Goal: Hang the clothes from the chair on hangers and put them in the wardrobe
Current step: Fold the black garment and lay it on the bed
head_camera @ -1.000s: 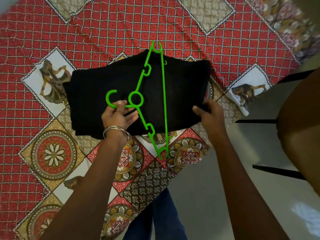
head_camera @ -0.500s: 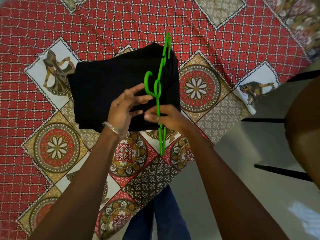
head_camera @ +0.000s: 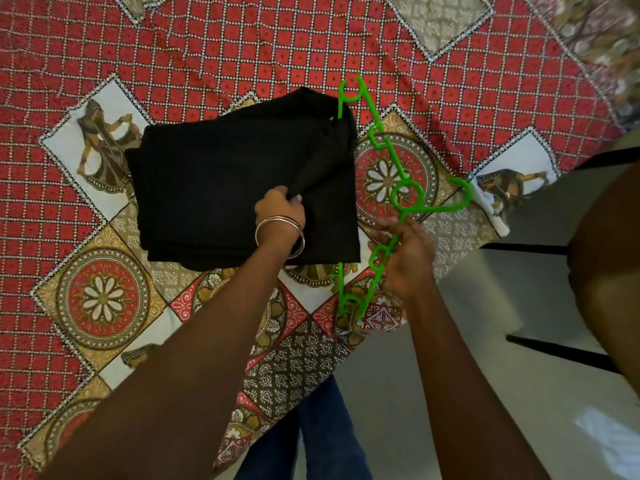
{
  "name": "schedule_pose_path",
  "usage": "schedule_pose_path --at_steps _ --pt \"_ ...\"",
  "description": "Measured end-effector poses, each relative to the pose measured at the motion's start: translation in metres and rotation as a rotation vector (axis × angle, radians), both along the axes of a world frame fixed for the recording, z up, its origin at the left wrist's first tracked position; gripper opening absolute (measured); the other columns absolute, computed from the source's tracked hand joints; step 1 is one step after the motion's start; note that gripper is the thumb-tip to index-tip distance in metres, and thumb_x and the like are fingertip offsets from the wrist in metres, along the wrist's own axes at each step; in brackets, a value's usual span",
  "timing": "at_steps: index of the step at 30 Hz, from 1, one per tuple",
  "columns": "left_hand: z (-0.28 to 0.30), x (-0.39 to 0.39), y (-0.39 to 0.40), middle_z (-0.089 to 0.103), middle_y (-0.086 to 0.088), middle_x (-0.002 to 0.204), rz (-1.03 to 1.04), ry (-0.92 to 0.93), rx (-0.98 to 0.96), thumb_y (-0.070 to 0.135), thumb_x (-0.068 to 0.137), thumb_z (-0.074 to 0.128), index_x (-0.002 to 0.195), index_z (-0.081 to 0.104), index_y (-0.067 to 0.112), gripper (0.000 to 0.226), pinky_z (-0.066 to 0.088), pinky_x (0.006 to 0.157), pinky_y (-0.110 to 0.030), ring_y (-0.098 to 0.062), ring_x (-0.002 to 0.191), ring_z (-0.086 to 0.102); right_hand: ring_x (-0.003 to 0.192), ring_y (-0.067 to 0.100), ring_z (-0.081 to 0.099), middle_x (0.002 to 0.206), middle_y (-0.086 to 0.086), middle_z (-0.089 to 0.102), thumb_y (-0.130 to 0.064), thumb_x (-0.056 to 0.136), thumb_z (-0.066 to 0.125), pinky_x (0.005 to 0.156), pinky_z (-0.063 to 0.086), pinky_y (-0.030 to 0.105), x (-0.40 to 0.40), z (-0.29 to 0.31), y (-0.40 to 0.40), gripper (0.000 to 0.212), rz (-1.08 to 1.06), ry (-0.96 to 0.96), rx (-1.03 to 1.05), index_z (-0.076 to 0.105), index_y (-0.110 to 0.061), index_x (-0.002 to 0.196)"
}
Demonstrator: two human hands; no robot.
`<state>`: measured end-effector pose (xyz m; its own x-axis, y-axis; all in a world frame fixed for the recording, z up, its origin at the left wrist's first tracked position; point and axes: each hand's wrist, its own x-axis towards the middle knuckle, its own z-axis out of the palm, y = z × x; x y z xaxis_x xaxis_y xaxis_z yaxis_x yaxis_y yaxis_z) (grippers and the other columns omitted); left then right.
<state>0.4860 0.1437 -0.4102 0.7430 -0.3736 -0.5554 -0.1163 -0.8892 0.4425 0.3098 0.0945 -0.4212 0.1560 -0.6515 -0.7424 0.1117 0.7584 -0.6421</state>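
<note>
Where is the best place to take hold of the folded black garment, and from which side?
Likely its folded right edge, coming from the right: the layers of the black garment open there beside the green hanger, and the left hand already pinches a fold there.

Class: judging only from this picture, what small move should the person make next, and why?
Probably lift the pinched fold with the left hand to open the black garment. The green hanger, held by the right hand, has its bar tucked into the garment's right edge, but the cloth lies folded on the bedspread.

Patterned red bedspread (head_camera: 207,46) under a folded black garment (head_camera: 225,188)
</note>
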Motion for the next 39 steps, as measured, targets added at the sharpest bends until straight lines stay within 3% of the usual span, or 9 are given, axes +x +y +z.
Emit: schedule_pose_path --at_steps 5,11,14,17,19,21,26,33,39 --pt "0.006 0.002 -0.005 0.054 -0.010 0.131 0.380 0.239 -0.257 0.029 0.096 0.047 0.132 0.051 0.011 0.040 0.040 0.105 -0.041 -0.028 0.119 0.052 0.062 0.022 0.065 0.066 0.004 0.065 -0.025 0.100 0.050 0.071 0.051 0.038 0.000 -0.008 -0.020 0.013 0.052 0.021 0.048 0.055 -0.014 0.102" --pt "0.062 0.032 -0.002 0.067 0.005 0.086 0.356 0.301 -0.605 0.028 0.095 0.057 0.095 0.067 0.010 0.021 0.054 0.072 -0.020 -0.003 0.077 0.065 0.061 0.018 0.065 0.079 0.005 0.068 -0.010 0.100 0.040 0.064 0.055 0.034 0.035 -0.003 -0.018 0.015 -0.039 -0.109 0.179 0.055 -0.008 0.100" --pt "0.092 0.077 0.016 0.064 0.009 0.088 0.237 0.183 -0.659 0.035 0.095 0.055 0.086 0.061 0.025 0.015 0.052 0.078 -0.017 0.006 0.074 0.061 0.054 0.017 0.059 0.078 0.010 0.062 -0.006 0.101 0.038 0.052 0.049 0.028 0.064 0.002 -0.002 0.019 -0.054 -0.171 0.208 0.053 -0.002 0.090" --pt "0.079 0.139 0.047 0.058 0.013 0.112 0.235 -0.010 -0.552 0.043 0.096 0.048 0.118 0.058 0.023 0.031 0.040 0.090 -0.005 0.004 0.098 0.056 0.051 0.016 0.054 0.065 0.005 0.058 -0.009 0.103 0.034 0.049 0.042 0.025 0.086 0.006 0.009 0.031 -0.021 -0.181 0.185 0.052 -0.007 0.077" --pt "0.053 0.173 0.077 0.059 0.004 0.126 0.281 -0.030 -0.489 0.047 0.089 0.054 0.130 0.057 0.016 0.052 0.040 0.105 -0.025 -0.013 0.117 0.054 0.056 0.017 0.052 0.061 0.003 0.058 -0.006 0.102 0.031 0.051 0.043 0.025 0.103 0.006 0.018 0.035 -0.026 -0.219 0.190 0.050 -0.011 0.074" --pt "0.022 0.201 0.111 0.062 -0.005 0.124 0.378 0.043 -0.383 0.046 0.084 0.064 0.124 0.062 0.011 0.053 0.043 0.104 -0.035 -0.024 0.118 0.057 0.061 0.019 0.053 0.063 0.002 0.060 -0.006 0.102 0.031 0.056 0.046 0.027 0.128 0.001 0.030 0.034 -0.008 -0.210 0.169 0.052 -0.012 0.076" --pt "-0.012 0.198 0.128 0.062 -0.006 0.114 0.343 0.157 -0.333 0.011 0.088 0.066 0.123 0.057 0.003 0.038 0.047 0.066 -0.012 -0.019 0.095 0.058 0.057 0.019 0.051 0.058 0.001 0.056 -0.006 0.101 0.030 0.056 0.043 0.029 0.139 -0.003 0.023 0.035 -0.025 -0.154 0.150 0.050 -0.011 0.072" --pt "-0.034 0.206 0.151 0.061 -0.010 0.121 0.353 0.073 -0.344 0.013 0.082 0.071 0.127 0.051 0.011 0.049 0.047 0.099 -0.040 -0.025 0.109 0.059 0.055 0.014 0.053 0.053 -0.003 0.054 0.000 0.101 0.030 0.054 0.043 0.027 0.128 -0.004 0.014 0.038 -0.085 -0.001 0.057 0.049 -0.012 0.069" --pt "-0.020 0.160 0.147 0.031 -0.013 0.147 -0.292 -0.592 0.039 0.042 0.087 0.058 0.146 0.027 0.028 0.068 0.030 0.099 -0.053 -0.035 0.129 0.033 0.057 0.021 0.047 0.060 0.002 0.049 0.000 0.098 0.029 0.054 0.041 0.028 0.137 -0.002 0.018 0.033 -0.094 -0.014 0.113 0.045 -0.013 0.073"
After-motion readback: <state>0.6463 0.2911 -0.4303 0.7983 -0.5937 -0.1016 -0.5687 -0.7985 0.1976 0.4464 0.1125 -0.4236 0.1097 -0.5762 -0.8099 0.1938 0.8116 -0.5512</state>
